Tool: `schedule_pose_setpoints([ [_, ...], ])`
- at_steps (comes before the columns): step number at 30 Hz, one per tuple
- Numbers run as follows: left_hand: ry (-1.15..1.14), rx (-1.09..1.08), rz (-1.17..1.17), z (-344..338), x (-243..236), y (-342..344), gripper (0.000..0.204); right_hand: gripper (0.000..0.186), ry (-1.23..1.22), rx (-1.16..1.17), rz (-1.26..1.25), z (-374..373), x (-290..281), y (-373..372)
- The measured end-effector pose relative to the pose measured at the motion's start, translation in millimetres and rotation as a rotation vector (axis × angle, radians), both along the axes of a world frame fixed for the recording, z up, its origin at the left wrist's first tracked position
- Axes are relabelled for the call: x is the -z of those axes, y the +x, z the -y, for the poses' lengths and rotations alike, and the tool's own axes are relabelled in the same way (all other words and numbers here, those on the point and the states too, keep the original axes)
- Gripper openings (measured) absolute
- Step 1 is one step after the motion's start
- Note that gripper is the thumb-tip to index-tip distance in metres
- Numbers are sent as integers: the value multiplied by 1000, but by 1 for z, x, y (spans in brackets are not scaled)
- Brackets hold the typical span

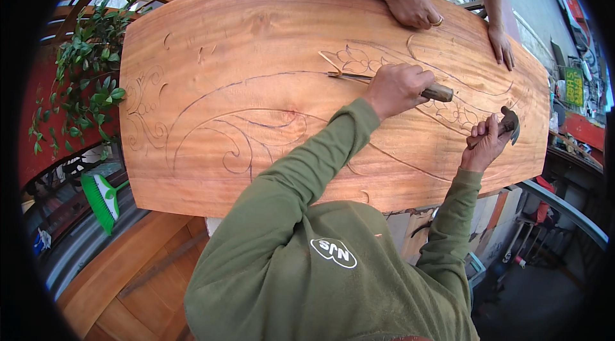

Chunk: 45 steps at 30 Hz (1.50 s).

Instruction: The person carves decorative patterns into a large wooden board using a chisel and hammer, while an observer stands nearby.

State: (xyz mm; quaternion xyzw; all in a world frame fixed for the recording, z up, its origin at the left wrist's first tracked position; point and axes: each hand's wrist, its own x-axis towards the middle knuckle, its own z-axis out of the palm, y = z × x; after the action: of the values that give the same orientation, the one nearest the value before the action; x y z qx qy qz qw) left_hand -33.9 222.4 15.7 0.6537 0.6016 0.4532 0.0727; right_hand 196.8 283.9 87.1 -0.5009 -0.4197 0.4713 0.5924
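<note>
Green sweater is showing a white badge with lettering; green sign, yellow characters, is standing far right. Wooden panel, scrollwork lines drawn on it, is filling the middle. Left hand is grasping a chisel, tip on panel, pointing left; right hand is clutching a hammer over the panel's right. Another person's fist and flat hand are resting along the far side. Leafy plant and green broom are showing left.

Bright, soft daylight; strong fisheye bending, black corners.
</note>
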Motion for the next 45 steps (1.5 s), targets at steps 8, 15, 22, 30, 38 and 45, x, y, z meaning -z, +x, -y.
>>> schedule_pose_setpoints([
  [8, 10, -14, -18, -2, 0, -1, 37, 48, -109, -392, 220, 22, 61, -2],
  [15, -9, 2, -6, -2, 1, -1, 36, 42, -44, -3, -45, 9, 24, -21],
  [22, 23, 4, -24, 5, -1, -6, 36, 41, -47, -352, 289, 20, 39, -3],
  [30, -1, 4, -39, -1, -1, -5, 35, 42, 77, -46, 56, 11, 44, -13],
  [38, -3, -22, -44, 6, 3, -8, 35, 46, -43, -47, -6, -5, 16, 5],
  [45, 13, -35, -48, 8, 0, -14, 37, 78, 47, -480, 426, 35, 47, -30],
])
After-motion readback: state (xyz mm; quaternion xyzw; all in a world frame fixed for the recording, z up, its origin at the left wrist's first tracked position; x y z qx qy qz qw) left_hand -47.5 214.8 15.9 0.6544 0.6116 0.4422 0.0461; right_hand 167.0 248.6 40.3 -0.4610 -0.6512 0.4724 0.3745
